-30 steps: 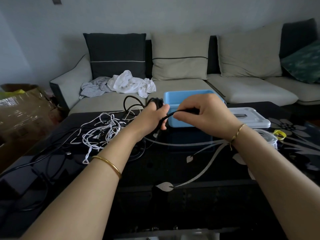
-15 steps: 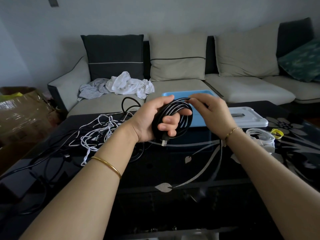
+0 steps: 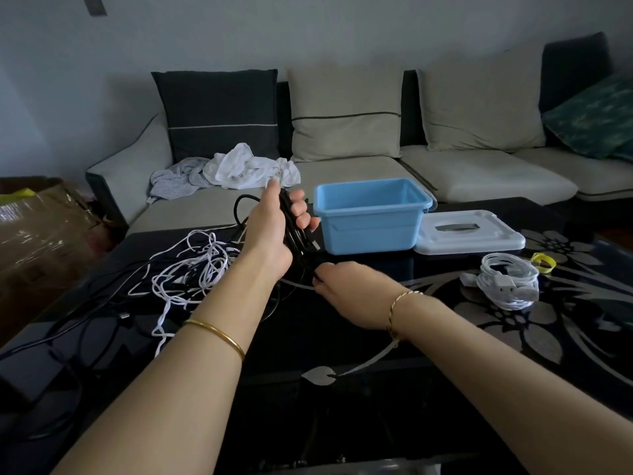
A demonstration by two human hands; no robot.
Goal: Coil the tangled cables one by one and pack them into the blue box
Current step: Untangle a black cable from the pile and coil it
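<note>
Head view: black cable (image 3: 294, 231) is standing nearly upright as a flattened coil above the worktop (image 3: 342, 341), just left of the blue box (image 3: 370, 219). Left hand (image 3: 270, 231) is closing its grip round the coil, and right hand (image 3: 349, 289) is pinching the coil's lower end. Tangled white cables (image 3: 191, 269) are crowding the left side. The box is sitting open-topped with its lid (image 3: 469, 233) touching its right side, and its front wall is hiding its floor.

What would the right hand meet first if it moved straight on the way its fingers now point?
The lower end of the black cable coil, which the left hand grips; the right hand seems to pinch a strand there. Beyond lies the left wrist; depth is unclear.
</note>
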